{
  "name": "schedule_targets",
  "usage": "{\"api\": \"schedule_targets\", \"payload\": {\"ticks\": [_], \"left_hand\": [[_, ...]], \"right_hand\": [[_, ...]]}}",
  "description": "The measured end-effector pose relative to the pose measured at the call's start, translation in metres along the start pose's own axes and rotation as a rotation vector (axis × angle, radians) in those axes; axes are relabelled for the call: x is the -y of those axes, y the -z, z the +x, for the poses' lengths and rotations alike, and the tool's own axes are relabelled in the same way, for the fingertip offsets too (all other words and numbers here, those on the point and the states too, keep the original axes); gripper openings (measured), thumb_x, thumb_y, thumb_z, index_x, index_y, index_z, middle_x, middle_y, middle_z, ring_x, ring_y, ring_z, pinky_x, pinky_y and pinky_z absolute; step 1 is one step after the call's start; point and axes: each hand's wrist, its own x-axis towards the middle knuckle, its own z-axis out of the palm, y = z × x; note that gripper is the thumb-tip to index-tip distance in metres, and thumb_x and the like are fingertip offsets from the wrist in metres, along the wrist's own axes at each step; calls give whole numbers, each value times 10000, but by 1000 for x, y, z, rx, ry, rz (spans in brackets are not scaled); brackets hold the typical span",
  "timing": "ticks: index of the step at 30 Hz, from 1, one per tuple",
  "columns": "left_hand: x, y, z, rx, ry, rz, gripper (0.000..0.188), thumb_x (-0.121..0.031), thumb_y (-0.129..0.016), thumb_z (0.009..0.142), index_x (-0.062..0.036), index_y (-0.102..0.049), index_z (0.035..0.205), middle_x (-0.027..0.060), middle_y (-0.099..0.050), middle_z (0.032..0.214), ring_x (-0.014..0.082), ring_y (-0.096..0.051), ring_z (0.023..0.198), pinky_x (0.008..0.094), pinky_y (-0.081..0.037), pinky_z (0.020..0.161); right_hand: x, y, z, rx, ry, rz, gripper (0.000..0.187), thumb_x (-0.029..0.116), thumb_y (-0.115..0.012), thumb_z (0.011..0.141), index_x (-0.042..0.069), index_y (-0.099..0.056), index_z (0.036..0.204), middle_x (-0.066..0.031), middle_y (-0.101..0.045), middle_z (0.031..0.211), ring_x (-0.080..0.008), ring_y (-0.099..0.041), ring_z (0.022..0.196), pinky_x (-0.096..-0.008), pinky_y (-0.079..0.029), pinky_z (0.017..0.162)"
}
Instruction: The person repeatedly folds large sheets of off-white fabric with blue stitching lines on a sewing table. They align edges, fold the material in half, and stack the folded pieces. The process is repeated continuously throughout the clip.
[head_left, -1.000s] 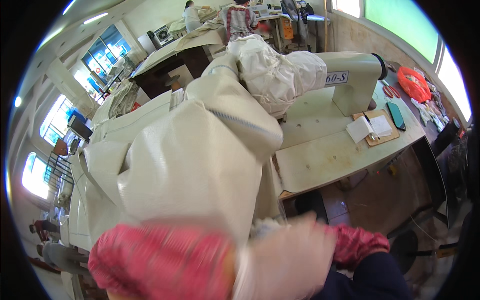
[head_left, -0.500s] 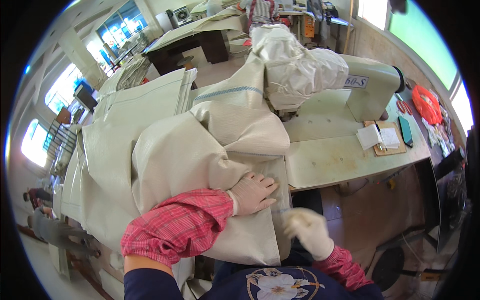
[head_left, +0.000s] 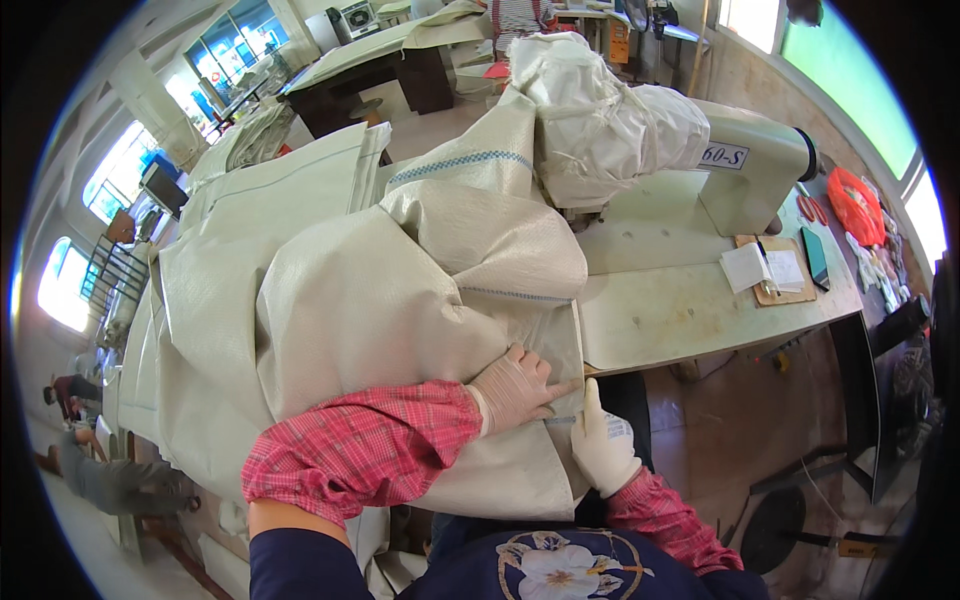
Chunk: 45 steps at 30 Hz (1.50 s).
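Note:
A big off-white woven plastic sheet (head_left: 350,300) with blue stripe lines lies in folds before me and runs up to the sewing machine's head. My left hand (head_left: 515,388), in a thin see-through glove, presses flat on it with fingers stretched, the index finger reaching toward the sheet's right edge. There my right hand (head_left: 605,442), in a white knitted glove, grips that edge, its fingers partly hidden. The two hands are close together. Above them stands the sewing machine (head_left: 745,170), its head wrapped in white plastic cloth. Red plaid sleeves cover both forearms.
On the machine table (head_left: 660,325) lie a clipboard (head_left: 795,290) with papers and a pen, a phone (head_left: 814,258) and red-handled scissors (head_left: 811,207). A red plastic bag (head_left: 856,208) sits by the wall. Stacked sheets (head_left: 290,180) lie at the left; other people are farther off.
My right hand, blurred before, has moved up and is now on the sheet's right edge. My left hand has shifted slightly right, its index finger stretched out.

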Motion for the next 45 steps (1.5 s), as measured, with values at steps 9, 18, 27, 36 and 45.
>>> {"api": "schedule_targets", "payload": {"ticks": [9, 18, 27, 36, 45], "left_hand": [[-20, -2, 7, -254, -309, 141, 389, -275, -604, 834, -117, -578, 1188, 69, -556, 905, 243, -555, 895, 411, -407, 875], [179, -7, -5, 329, 336, 345, 256, -75, -557, 802, -49, -668, 1031, 200, -614, 1133, 354, -624, 1016, 497, -465, 900], [101, 99, -92, -297, 508, -580, 81, -131, -615, 839, -78, -676, 832, 106, -657, 849, 300, -602, 772, 414, -474, 727], [-47, 140, -47, -67, 2, -477, 188, -214, -642, 847, -93, -629, 705, 98, -603, 611, 288, -633, 610, 395, -501, 605], [-61, 189, 24, -64, -371, -243, 212, -224, -676, 741, -41, -641, 642, 147, -655, 735, 275, -682, 779, 365, -525, 709]], "right_hand": [[9, 13, -3, 261, 138, -476, 763, 125, -550, 823, -201, -212, 1425, -152, -690, 776, -273, -682, 647, -429, -500, 548], [1, 23, 134, 87, 190, -636, 632, 102, -574, 822, -137, -371, 1370, -111, -707, 789, -270, -703, 693, -380, -545, 620], [35, 55, 244, 170, -91, -480, 375, 151, -466, 923, 11, -585, 1249, -158, -714, 1046, -337, -695, 958, -430, -548, 796], [28, 57, 65, -298, 639, -101, 316, 229, -612, 829, 52, -651, 1087, -148, -644, 1113, -355, -605, 1049, -436, -476, 926], [25, 75, 55, -124, 580, 75, 276, 181, -627, 783, 47, -665, 1022, -139, -639, 1053, -329, -602, 973, -427, -483, 896]]}}
